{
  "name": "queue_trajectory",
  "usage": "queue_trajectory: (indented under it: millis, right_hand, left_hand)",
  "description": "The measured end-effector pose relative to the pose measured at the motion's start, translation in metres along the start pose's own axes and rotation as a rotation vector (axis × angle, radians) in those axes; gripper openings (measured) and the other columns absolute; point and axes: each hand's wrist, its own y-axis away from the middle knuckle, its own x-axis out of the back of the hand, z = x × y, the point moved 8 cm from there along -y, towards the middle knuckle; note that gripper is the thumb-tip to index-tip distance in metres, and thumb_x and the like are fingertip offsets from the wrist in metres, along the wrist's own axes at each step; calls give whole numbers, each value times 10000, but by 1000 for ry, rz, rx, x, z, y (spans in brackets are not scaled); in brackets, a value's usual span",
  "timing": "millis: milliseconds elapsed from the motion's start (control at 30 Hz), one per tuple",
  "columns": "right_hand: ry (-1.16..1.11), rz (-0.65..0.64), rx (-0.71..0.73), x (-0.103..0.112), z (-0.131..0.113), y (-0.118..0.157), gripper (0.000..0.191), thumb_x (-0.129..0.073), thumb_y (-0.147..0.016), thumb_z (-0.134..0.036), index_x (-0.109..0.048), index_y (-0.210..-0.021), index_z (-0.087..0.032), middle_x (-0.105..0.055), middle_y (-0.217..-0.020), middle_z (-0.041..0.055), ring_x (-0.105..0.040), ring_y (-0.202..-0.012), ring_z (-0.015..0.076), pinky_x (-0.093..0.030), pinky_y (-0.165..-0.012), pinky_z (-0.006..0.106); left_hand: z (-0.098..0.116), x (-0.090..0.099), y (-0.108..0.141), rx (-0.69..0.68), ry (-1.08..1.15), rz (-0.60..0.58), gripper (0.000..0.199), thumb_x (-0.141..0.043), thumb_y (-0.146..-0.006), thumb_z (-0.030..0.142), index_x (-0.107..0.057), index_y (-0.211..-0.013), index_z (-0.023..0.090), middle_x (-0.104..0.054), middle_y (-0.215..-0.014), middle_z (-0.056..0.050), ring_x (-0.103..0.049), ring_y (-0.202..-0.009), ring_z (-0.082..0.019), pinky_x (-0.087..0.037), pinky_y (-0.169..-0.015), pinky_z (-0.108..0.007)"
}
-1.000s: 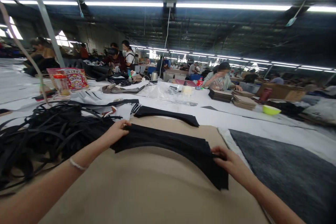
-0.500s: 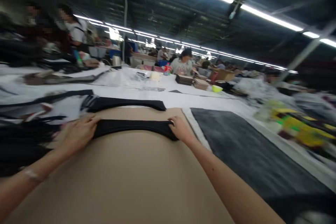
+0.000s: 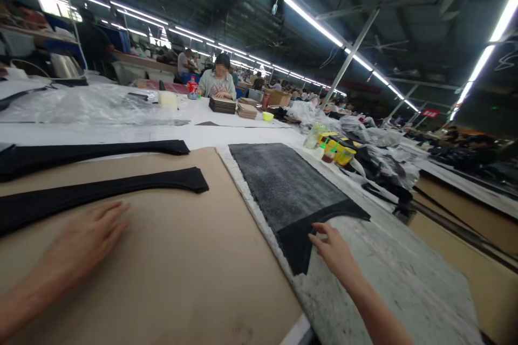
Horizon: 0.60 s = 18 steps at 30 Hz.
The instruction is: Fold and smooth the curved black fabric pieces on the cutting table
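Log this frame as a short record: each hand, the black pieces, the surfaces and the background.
left hand: open, palm down, just nearer than the near strip; contact with board unclear
right hand: fingertips at the curved edge of a black cut piece; grip unclear
left side: two long black strips, near strip on tan board, far strip by its far edge
right side: dark grey sheet, black cut piece across its near end
background: seated person behind stacked pieces; yellow-green bowl
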Motion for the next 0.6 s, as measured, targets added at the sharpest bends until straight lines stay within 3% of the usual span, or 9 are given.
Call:
queue_trajectory:
  millis: [133, 267, 433, 600]
  right_hand:
    - [-200, -16, -54, -9, 16, 7, 361, -456, -833, -349, -586, -1105, -150, -595, -964, 105, -651, -761, 206, -557, -587, 306]
    - [-292, -37, -11, -9, 12, 10, 373, -404, -792, -259, -569, -1109, -149, -596, -884, 93, -648, -803, 221, -568, -611, 315]
    - [-269, -169, 244, -5, -13, 25, 397, -398, -675, -136, -618, -996, -212, -582, -1070, 80, -586, -991, 226, -528, -828, 387]
    - [-185, -337, 513, -6, -36, 41, 308, -386, -850, -114, -651, -959, -227, -582, -1108, 76, -552, -1042, 220, -461, -912, 389]
  left_hand:
    - [113, -34, -2, -197, 173, -112, 389, -423, -871, 392, -641, -1138, 211, -592, -1282, -82, -549, -1176, -259, -420, -1049, -401]
    - [210, -41, 12, -320, 315, -135, 326, -433, -902, 283, -660, -1122, 203, -593, -1267, -106, -550, -1169, -259, -459, -1013, -455]
    - [288, -46, 42, -495, 421, -219, 283, -452, -890, 126, -670, -1055, 200, -596, -1242, -91, -537, -1160, -232, -462, -1009, -411]
    - [334, -51, 67, -653, 503, -307, 266, -438, -919, 97, -629, -1071, 204, -616, -1203, -36, -504, -1157, -187, -389, -1060, -336]
